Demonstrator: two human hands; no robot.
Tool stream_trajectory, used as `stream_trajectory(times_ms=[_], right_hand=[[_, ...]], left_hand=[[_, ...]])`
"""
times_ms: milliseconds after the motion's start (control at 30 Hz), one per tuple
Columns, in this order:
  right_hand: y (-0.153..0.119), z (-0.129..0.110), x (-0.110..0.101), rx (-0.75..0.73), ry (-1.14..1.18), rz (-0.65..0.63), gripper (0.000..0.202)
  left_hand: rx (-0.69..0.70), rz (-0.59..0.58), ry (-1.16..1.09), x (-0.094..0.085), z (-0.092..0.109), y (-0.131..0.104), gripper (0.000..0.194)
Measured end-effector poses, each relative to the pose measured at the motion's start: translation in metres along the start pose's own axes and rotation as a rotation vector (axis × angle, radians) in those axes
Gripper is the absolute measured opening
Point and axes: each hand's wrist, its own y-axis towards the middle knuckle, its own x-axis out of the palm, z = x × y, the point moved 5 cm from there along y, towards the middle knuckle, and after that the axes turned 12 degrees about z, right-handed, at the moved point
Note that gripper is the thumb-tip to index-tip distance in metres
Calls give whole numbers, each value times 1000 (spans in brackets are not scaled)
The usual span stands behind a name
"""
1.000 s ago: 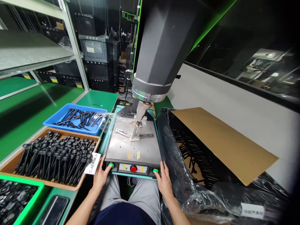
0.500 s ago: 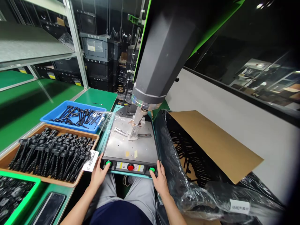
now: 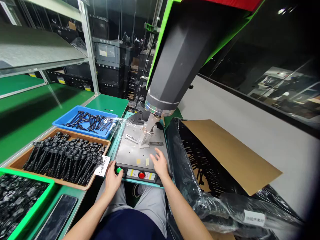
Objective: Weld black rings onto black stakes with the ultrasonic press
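My left hand [image 3: 113, 177] rests at the front left corner of the machine base, its thumb at the green button [image 3: 118, 170] and its fingers along the side. Over the right front part of the metal plate [image 3: 130, 156] is my right hand [image 3: 160, 163], fingers apart and holding nothing. Behind it stands a small metal fixture [image 3: 144, 140], with the tip of the machine's horn [image 3: 152, 122] right above it. A red button [image 3: 141, 175] sits mid-panel. The right green button is hidden behind my right hand and wrist.
To the left are a brown tray [image 3: 105, 146] of black threaded stems, a blue tray [image 3: 57, 122] of black parts, a green bin [image 3: 32, 210] and a phone [image 3: 57, 216]. At right, a plastic-lined box [image 3: 178, 160] holds dark rods under a cardboard sheet [image 3: 232, 153].
My right hand has left the right green button and moved forward over the plate. My left hand stays by its button. The camera view has shifted slightly.
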Motion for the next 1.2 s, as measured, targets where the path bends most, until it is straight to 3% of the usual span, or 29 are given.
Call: stream_trajectory(times_ms=[100, 167, 267, 400, 500, 600, 733, 867, 1000, 1200], right_hand=[[20, -18, 39, 65, 138, -18, 65], [27, -26, 58, 181, 250, -62, 65], [20, -36, 79, 399, 364, -270, 50], [1, -57, 86, 451, 411, -434, 38], [-8, -72, 85, 462, 476, -462, 35], [-9, -82, 83, 452, 494, -471, 30], [-8, -85, 77, 411, 468, -506, 28], [0, -79, 71, 441, 646, -507, 34], [24, -69, 64, 387, 646, -226, 32], [57, -76, 56, 85, 115, 149, 43]], left_hand=[[83, 17, -118, 2, 31, -10, 46], [28, -43, -289, 10, 45, -13, 42], [-317, -190, -570, 32, 50, -8, 41], [-903, -490, -950, 65, 54, -4, 36], [-1081, -670, -1235, 79, 74, 3, 32], [-1117, -621, -1338, 87, 89, 14, 20], [-997, -530, -1318, 91, 102, 27, 2], [-889, -437, -1311, 83, 109, 38, 9], [-881, -447, -1339, 73, 116, 43, 12], [-908, -578, -1417, 69, 129, 44, 10]])
